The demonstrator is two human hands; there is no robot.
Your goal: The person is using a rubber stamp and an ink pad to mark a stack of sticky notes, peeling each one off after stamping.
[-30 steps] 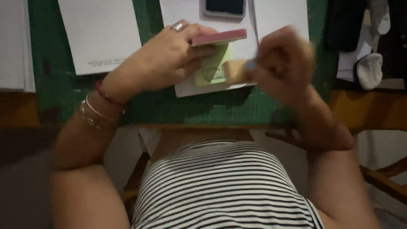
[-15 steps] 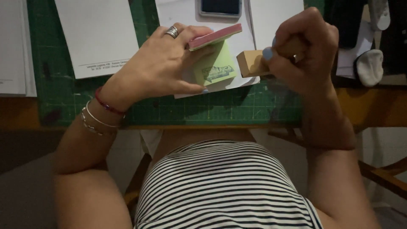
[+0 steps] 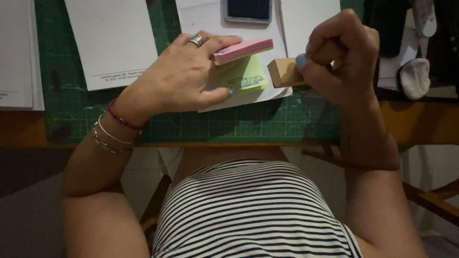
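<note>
Here: left hand (image 3: 184, 76) pinching a pad of sticky notes (image 3: 241, 67), pink leaves lifted off a stamped green sheet. Right hand (image 3: 342, 57) fisted around a wooden stamp (image 3: 283, 72), just right of the pad, block lying sideways toward it.

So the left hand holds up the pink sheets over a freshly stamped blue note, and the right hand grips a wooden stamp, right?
Not quite: the head view shows the stamped note is yellow-green, not blue. The left hand does lift the pink sheets, and the right hand grips the wooden stamp.
</note>
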